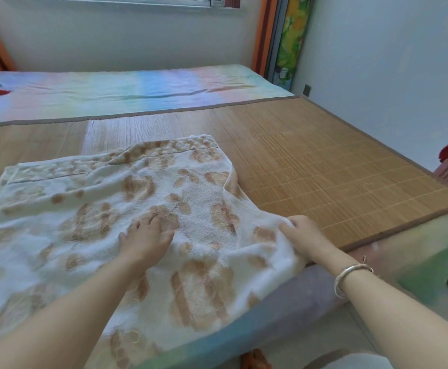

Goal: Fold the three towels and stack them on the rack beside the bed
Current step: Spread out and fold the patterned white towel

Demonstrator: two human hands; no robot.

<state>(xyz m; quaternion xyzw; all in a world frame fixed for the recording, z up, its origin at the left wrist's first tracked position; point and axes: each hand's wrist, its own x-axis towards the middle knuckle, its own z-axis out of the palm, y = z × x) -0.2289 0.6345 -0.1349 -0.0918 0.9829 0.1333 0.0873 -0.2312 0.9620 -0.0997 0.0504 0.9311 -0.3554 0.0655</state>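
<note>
The left hand lies flat with fingers spread, pressing down on the middle of a cream towel patterned in tan, while the right hand, a silver bangle on its wrist, has its fingers curled round a bunched fold at the towel's right edge. The towel is spread on a woven bamboo mat that covers the near part of the bed, its near end hanging over the bed's edge. Beyond the mat lies a pastel striped sheet.
</note>
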